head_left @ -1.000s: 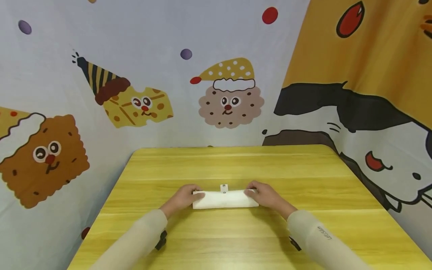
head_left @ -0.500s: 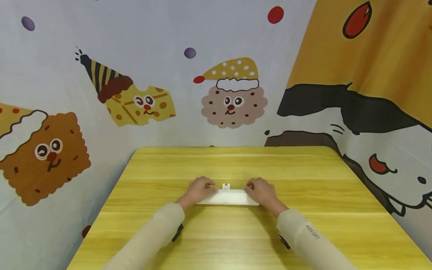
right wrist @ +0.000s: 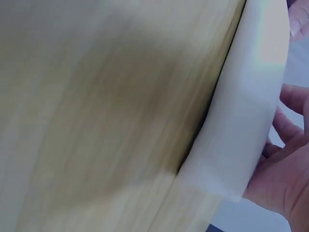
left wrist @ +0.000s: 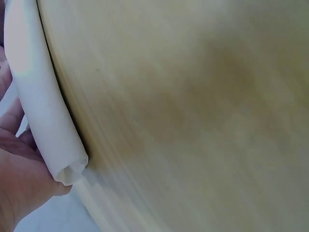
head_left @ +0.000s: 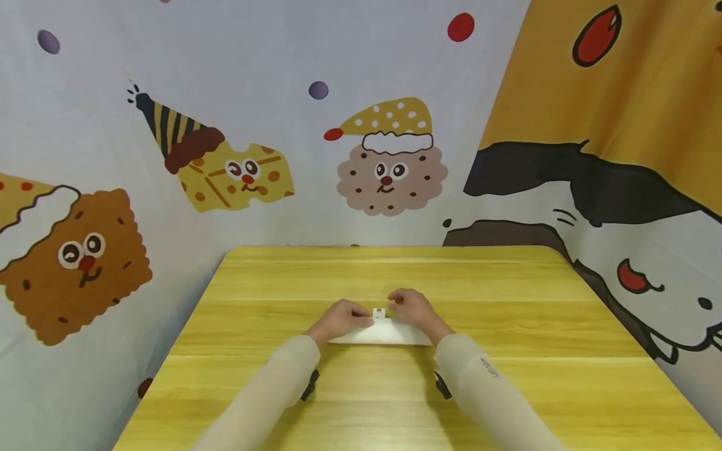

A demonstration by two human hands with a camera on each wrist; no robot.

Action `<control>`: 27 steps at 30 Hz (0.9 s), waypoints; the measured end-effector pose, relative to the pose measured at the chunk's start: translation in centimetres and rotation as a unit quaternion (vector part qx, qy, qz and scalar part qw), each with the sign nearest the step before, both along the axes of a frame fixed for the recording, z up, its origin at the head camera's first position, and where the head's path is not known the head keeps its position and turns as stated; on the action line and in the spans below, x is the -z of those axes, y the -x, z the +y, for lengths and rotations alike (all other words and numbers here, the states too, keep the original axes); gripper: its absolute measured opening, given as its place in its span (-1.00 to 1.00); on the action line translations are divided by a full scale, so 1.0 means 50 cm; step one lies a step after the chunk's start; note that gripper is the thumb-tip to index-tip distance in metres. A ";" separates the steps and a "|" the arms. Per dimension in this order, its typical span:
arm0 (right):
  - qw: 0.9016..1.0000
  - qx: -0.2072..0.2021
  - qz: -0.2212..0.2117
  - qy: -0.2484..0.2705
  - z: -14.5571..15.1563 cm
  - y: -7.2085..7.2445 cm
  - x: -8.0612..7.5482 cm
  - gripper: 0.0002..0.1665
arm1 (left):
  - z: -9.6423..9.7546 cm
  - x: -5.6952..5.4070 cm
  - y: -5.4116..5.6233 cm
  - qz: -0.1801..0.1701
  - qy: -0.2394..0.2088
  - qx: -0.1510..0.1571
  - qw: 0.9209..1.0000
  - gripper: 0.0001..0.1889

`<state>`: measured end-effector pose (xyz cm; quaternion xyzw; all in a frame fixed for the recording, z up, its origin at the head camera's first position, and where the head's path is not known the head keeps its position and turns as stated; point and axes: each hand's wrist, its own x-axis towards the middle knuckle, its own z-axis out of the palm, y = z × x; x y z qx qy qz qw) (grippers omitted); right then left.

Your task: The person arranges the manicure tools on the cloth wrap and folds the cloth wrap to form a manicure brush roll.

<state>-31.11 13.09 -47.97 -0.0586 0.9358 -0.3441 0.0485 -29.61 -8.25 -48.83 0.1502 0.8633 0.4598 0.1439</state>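
A white rolled-up pouch [head_left: 383,333] with a small tab bearing a metal snap [head_left: 379,312] lies crosswise on the wooden table [head_left: 395,272]. In the left wrist view, the near end of the roll [left wrist: 48,96] shows a hollow, layered opening. My left hand [head_left: 342,318] holds the roll just left of the tab, thumb on its upper edge and fingers behind. My right hand [head_left: 414,310] is over the right half, its bent fingers raised beside the tab. In the right wrist view, the palm lies along the roll's side [right wrist: 236,106].
Behind the table hangs a white and orange curtain [head_left: 271,56] printed with cartoon snacks and a cat. Dark straps [head_left: 310,385] sit under both pale sleeves.
Both hands have slid inward from the roll's two ends toward the central tab. The right fingers have lifted near the tab. The roll has barely moved.
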 end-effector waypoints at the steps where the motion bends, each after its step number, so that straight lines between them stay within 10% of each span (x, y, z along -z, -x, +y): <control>1: 1.000 -0.001 -0.008 -0.001 -0.005 0.003 0.003 -0.69 | 0.001 0.001 0.000 -0.002 -0.002 0.002 1.000 -0.73; 13: 1.000 0.004 -0.029 -0.010 -0.020 0.006 0.016 -0.75 | 0.010 0.001 0.005 -0.009 0.008 -0.021 1.000 -0.78; 27: 0.991 0.023 -0.056 0.118 -0.016 0.009 0.026 -0.73 | 0.016 0.013 0.007 0.032 0.006 -0.026 0.999 -0.85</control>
